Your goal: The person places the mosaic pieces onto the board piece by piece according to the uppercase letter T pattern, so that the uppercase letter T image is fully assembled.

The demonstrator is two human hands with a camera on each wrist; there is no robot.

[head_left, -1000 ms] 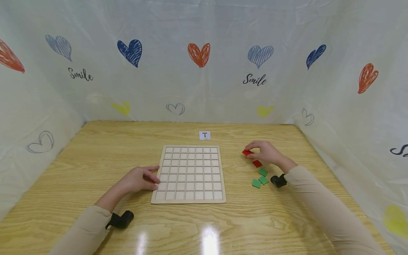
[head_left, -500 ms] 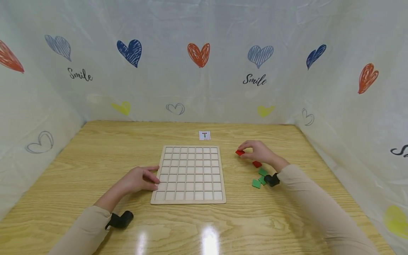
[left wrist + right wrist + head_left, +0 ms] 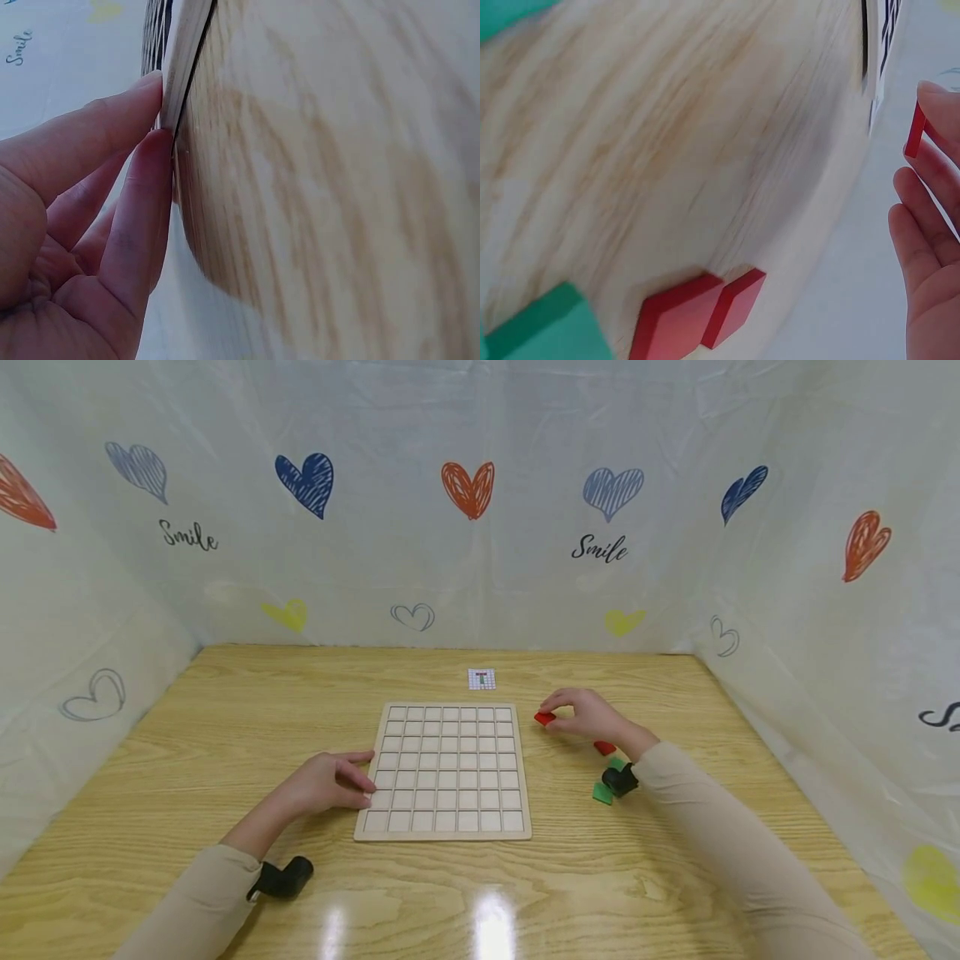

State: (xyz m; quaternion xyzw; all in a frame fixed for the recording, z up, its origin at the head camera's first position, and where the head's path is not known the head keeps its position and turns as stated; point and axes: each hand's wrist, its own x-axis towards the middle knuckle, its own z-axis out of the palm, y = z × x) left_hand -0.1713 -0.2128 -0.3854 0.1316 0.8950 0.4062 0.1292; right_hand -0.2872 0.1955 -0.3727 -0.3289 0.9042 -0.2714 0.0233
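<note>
From the head view, the board (image 3: 447, 760) is lying flat on the desk (image 3: 585, 885), its square compartments showing within a pale rim. The left hand (image 3: 322, 782) is grasping nothing; its fingers are extending loosely and touching the board's left edge. The right hand (image 3: 588, 714) is pinching a red tile (image 3: 544, 719) between thumb and finger, just outside the board's right edge near the far corner, a narrow strip of desk separating them. Behind that hand, red pieces (image 3: 604, 748) and green tiles (image 3: 602, 793) are lying near the right wrist, its black camera (image 3: 619, 780) partly covering the green. A small card (image 3: 482, 679) is lying beyond the board's far edge, with desk stretching between it and the curtain (image 3: 480, 560). A broad band of desk is running along the near edge.

From the left wrist, the thumb and a finger are meeting the board's side edge, with wood grain spreading away to the right.

From the right wrist, the pinched tile is showing edge-on against the curtain. Two other red pieces are touching below, beside a green tile, while desk surface is stretching from them towards the board's edge.
</note>
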